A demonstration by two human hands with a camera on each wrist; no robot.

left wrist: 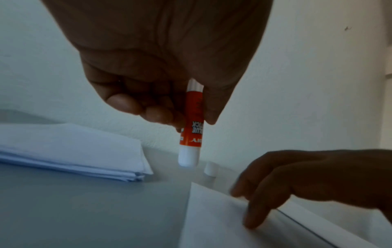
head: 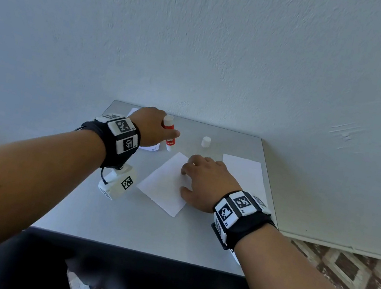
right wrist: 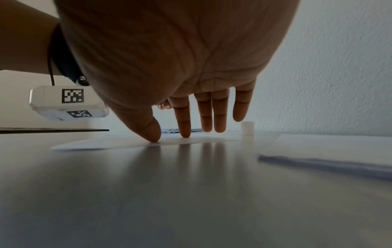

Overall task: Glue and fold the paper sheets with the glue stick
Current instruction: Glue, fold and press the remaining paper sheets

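Note:
My left hand [head: 154,127] grips a red and white glue stick [head: 169,133], uncapped end pointing down, a little above the table near the far corner of a white paper sheet [head: 164,185]. From the left wrist view the glue stick [left wrist: 191,130] hangs between curled fingers, its tip above the table beside the sheet [left wrist: 214,218]. My right hand [head: 203,182] presses straight fingers flat on the sheet's right side; its fingertips [right wrist: 185,132] and thumb touch the paper [right wrist: 127,143].
The glue stick's white cap [head: 206,142] stands upright behind the sheet. A stack of folded sheets [left wrist: 70,151] lies at the back left, another pile of paper [head: 243,171] at the right. The grey table [head: 143,233] meets a white wall.

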